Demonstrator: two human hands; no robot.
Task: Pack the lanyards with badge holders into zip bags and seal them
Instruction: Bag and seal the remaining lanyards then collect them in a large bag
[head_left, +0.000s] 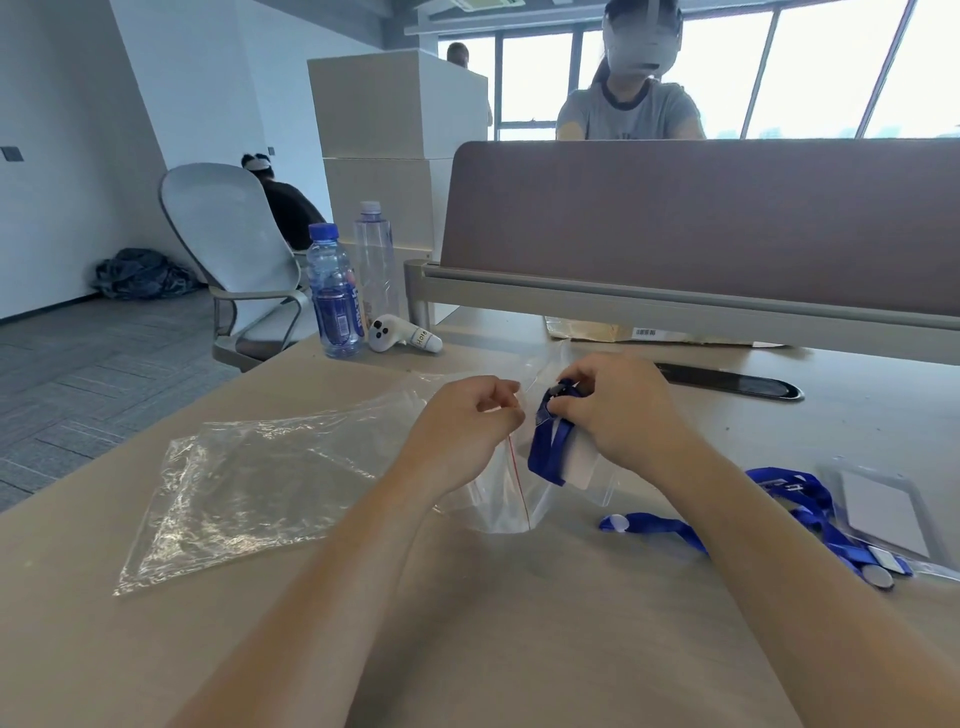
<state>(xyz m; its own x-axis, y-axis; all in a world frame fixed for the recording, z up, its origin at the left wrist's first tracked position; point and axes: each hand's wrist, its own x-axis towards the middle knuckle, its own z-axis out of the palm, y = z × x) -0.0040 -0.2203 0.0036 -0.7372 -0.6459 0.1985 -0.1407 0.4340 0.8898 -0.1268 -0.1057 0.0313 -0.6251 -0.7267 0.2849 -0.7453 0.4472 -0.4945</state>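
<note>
A clear zip bag (504, 499) stands partly lifted off the middle of the bench (519, 623), its mouth marked by a thin red line. The left hand (470, 415) is at the left edge of that mouth, its grip pinched together on the film near the top of the red line. The right hand (618, 415) is just right of it, its grip clamped on a folded blue lanyard (550, 447) with its dark clip uppermost. A badge holder (582, 465) with a white card hangs against the lanyard, below the fingers. The bundle sits at the bag's mouth; whether it is already inside the clear film cannot be told.

Left of the bag, a flat heap of loose bags (249, 488) lies on the bench, one corner reaching under the left wrist. Right of the bag, beyond the right forearm, a second lanyard (795, 499) trails across the bench to a second badge holder (883, 512) lying flat near the edge of view.

Behind the bag and to its left stand a blue-labelled bottle (335, 296) and a clear bottle (374, 260), with a white controller (400, 335) lying beside them. Straight behind the bag rises a brown divider (701, 218), with a tan packet (597, 327) at its foot. A person in a grey shirt (628, 98) sits beyond the divider.
</note>
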